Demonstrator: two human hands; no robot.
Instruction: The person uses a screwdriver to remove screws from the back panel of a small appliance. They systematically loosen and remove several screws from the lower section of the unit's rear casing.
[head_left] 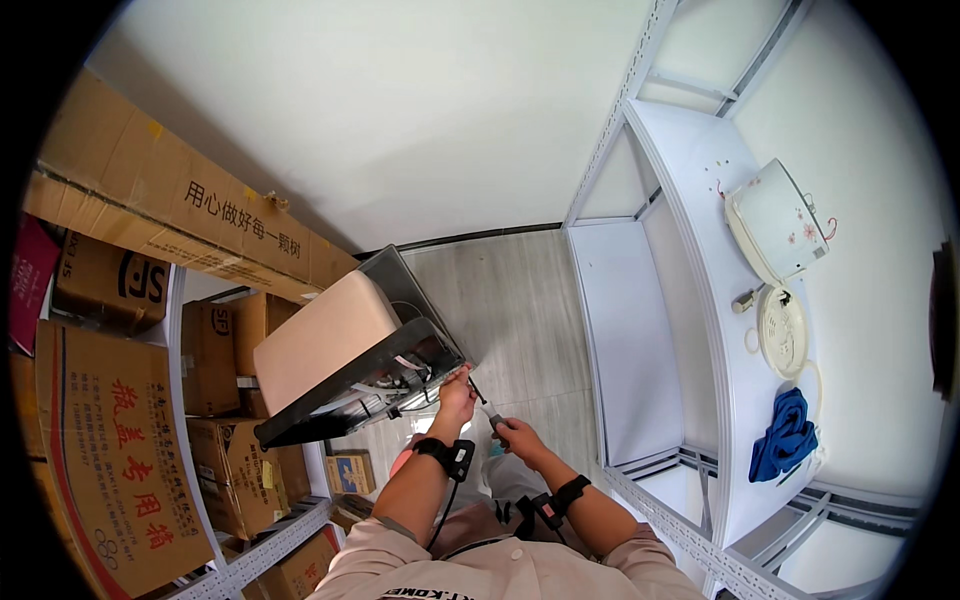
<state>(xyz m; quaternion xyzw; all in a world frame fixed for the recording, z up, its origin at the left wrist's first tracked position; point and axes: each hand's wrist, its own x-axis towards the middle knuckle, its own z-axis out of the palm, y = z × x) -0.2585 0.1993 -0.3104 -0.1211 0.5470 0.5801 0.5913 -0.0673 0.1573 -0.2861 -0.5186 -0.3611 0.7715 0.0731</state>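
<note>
A boxy appliance with a beige-pink body and a black, open-sided frame stands tilted on the floor, left of centre. Wires and small fittings show inside its near side. At the frame's near right corner, the fingers of my left hand are closed; what they pinch is too small to make out. My right hand, just to the right, is wrapped round a screwdriver with a greyish handle. Its thin dark shaft points up-left toward that corner, beside my left fingers. Whether the tip touches a screw cannot be seen.
Shelves with cardboard boxes line the left, and a long carton lies above. On the right, a white shelf bears a flowered white appliance shell, a round cream part and a blue cloth.
</note>
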